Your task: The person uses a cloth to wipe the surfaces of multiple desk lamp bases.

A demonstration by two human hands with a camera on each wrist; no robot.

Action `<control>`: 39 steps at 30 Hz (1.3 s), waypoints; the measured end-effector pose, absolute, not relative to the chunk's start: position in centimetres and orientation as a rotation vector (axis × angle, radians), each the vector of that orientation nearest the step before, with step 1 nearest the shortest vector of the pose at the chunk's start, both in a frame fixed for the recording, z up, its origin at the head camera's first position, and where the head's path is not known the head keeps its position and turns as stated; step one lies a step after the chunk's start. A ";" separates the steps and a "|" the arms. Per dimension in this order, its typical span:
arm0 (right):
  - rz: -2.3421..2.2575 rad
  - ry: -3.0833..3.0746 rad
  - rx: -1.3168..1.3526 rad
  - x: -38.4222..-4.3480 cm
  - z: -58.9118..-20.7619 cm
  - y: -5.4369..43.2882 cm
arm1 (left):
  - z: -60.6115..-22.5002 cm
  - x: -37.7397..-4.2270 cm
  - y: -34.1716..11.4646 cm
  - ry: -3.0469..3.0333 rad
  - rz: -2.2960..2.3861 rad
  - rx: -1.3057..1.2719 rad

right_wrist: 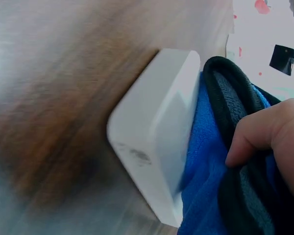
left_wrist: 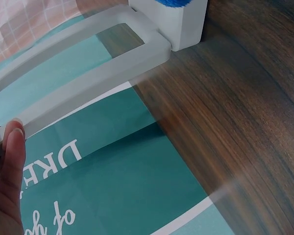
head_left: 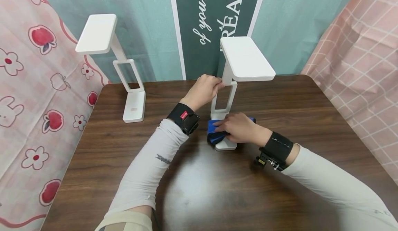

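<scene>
A white folding desk lamp stands on the wooden table, its flat head tilted over an open-frame stem. My left hand grips the stem near the joint below the head; in the left wrist view its fingertips lie at the frame's end. Lower down, my right hand holds a folded blue cloth with black edging against the lamp's base. The right wrist view shows the thumb pressing into the cloth's folds, beside the white base.
A second white desk lamp stands at the table's back left. Behind the wooden table hang a teal curtain and a dark green lettered panel. Patterned pink cloth hangs at both sides.
</scene>
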State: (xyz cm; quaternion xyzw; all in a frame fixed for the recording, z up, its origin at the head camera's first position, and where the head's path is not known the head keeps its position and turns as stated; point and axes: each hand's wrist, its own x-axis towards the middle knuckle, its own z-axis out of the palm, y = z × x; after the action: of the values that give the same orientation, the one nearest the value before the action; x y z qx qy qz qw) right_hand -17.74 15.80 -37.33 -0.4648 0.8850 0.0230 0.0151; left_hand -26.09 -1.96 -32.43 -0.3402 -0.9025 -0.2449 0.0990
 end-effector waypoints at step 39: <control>-0.363 2.923 -0.911 -19.3 -37.1 21.8 | -32.3 -26.2 -2.0 -2.675 -0.716 -1.050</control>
State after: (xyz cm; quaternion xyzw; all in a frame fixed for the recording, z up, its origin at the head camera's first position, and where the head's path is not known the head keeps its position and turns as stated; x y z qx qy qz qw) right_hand -19.28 21.82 -37.14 -0.2955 0.9476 -0.1176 0.0293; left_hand -26.18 -1.97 -32.26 -0.3531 -0.8996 -0.2408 0.0901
